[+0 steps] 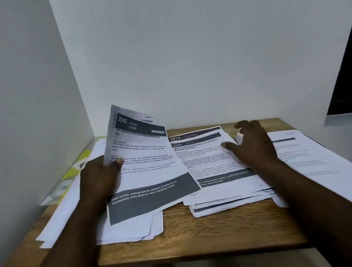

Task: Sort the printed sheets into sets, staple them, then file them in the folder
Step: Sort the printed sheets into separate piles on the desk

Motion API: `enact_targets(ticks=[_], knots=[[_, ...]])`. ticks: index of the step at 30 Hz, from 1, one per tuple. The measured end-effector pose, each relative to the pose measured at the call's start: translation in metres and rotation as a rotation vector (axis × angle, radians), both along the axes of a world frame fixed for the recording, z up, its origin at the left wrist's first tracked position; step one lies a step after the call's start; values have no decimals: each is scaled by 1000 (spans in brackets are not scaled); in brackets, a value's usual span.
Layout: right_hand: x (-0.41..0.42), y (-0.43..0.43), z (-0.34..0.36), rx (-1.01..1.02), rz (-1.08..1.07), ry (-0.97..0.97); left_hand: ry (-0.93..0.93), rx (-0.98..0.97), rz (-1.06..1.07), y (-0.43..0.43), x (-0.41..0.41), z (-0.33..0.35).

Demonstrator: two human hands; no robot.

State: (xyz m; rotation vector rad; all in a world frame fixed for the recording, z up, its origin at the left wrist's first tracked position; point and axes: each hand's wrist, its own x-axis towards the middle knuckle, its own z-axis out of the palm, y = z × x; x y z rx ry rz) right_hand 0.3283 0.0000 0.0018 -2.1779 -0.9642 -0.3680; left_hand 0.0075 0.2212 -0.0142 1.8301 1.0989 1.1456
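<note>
Dark-banded white printed sheet (pixel 142 162) is pinched aloft by left hand (pixel 100 177); corner of white paper stack (pixel 208 160) is gripped by right hand (pixel 252 145).

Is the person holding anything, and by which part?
The left hand grips a printed sheet by its left edge, thumb on front. The right hand rests on the middle stack; any grip there cannot be told.

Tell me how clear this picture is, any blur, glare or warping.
Head view: dim, even light, no glare; the sheet the left hand holds up blurs toward its top, its bottom band readable; the right hand on the stack is smeared, grip unclear; the wide angle slants the walls.
</note>
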Motion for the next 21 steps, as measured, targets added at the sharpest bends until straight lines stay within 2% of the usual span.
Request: enact_targets(ticks=[2,4,6,9,12,17,21], knots=[[-5,3,6,110,81,-13,-34,17,-21,-1,0,2],[-19,9,12,136,209,130,-104,-7,-50,-4,-1,4],[-37,18,17,67,311,272,-209,-59,-102,-9,-1,5],[-61,35,19,-53,411,322,-313,-119,-172,-17,-1,7],[-81,46,17,4,500,412,-320,-115,-205,-23,-3,11],[-83,50,9,157,452,470,-377,-161,-235,-29,-1,10],[-65,39,13,229,308,421,-356,-200,-181,-20,-1,11]])
